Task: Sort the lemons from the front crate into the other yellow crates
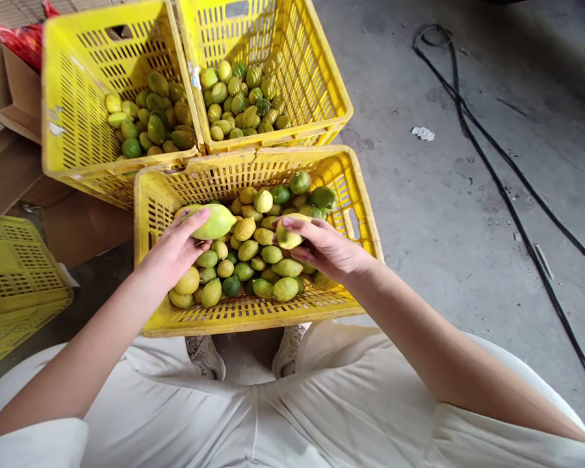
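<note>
My left hand (175, 246) is closed around a large pale-green lemon (216, 221), thumb on top. A smaller yellow lemon (289, 235) sits in my right hand (325, 247), pinched between thumb and fingers. Both hands are over the near yellow crate (244, 320), which stands in front of my feet. Inside it lie many lemons in yellow and green, such as a yellow-green lemon (285, 289) near the front and a dark green one (323, 197) at the back right. My fingers partly hide the undersides of both held lemons.
Behind the near crate stand a left yellow crate (53, 130) and a right yellow crate (341, 97), both holding lemons. Another yellow crate (19, 292) is at the far left, near cardboard boxes (17, 97). A black cable (507, 188) runs over the concrete floor (419, 260).
</note>
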Demonstrator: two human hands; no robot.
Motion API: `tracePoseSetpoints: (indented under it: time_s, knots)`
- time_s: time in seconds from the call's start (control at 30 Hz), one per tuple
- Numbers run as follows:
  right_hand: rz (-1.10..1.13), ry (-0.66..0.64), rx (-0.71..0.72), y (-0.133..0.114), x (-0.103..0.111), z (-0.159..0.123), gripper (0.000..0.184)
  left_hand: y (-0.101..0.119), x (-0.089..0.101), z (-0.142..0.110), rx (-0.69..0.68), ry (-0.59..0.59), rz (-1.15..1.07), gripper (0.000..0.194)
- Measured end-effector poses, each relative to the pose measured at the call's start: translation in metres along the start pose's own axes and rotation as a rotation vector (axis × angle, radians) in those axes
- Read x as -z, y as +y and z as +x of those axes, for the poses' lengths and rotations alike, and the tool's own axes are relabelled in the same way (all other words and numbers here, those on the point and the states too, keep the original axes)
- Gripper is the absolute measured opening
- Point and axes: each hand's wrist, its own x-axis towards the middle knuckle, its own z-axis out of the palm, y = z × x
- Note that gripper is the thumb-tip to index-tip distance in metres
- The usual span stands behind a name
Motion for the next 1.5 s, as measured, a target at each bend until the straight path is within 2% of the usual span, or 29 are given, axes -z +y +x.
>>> tracePoseSetpoints:
  time_s: [0.1, 0.2, 0.3, 0.5, 0.67, 0.8, 0.93, 1.03, 1.13, 1.23, 1.33, 1.5]
  knots:
    - [0.020, -0.006, -0.031, -0.003, 0.001, 0.001, 0.040, 0.003, -0.002, 0.000, -0.003, 0.066, -0.051, 0.036]
    - [0.069, 0.034, -0.051, -0.005, 0.001, 0.001, 0.034, 0.010, -0.006, -0.005, 0.073, 0.125, -0.120, 0.025]
    - [0.124, 0.068, -0.085, -0.005, 0.001, 0.001, 0.024, 0.014, -0.008, -0.009, 0.144, 0.111, -0.185, 0.011]
    - [0.097, 0.007, -0.070, 0.001, 0.001, 0.003, 0.029, 0.014, -0.010, -0.009, 0.174, 0.072, -0.101, 0.007]
    - [0.109, 0.060, -0.086, -0.001, 0.000, 0.004, 0.033, 0.017, -0.012, -0.012, 0.195, 0.094, -0.112, 0.020]
    - [0.247, 0.122, -0.064, -0.004, 0.001, 0.007, 0.014, 0.019, -0.014, -0.015, 0.170, 0.083, -0.189, 0.012]
    - [0.229, 0.116, -0.039, -0.001, 0.001, 0.009, 0.021, 0.015, -0.015, -0.013, 0.166, 0.028, -0.148, 0.014]
    - [0.208, 0.102, -0.106, 0.001, -0.001, 0.007, 0.022, 0.011, -0.013, -0.012, 0.115, -0.026, -0.068, 0.022]
    - [0.231, 0.044, -0.140, -0.001, -0.004, 0.003, 0.030, 0.010, -0.011, -0.011, 0.134, -0.062, -0.032, 0.021]
    - [0.241, 0.035, -0.082, -0.003, -0.004, 0.002, 0.033, 0.013, -0.010, -0.010, 0.181, -0.042, -0.057, 0.017]
    - [0.250, 0.084, -0.019, -0.005, -0.003, 0.003, 0.031, 0.018, -0.011, -0.011, 0.182, -0.009, -0.136, 0.030]
    - [0.255, 0.098, 0.026, -0.004, -0.003, 0.005, 0.029, 0.018, -0.012, -0.014, 0.140, -0.054, -0.159, 0.029]
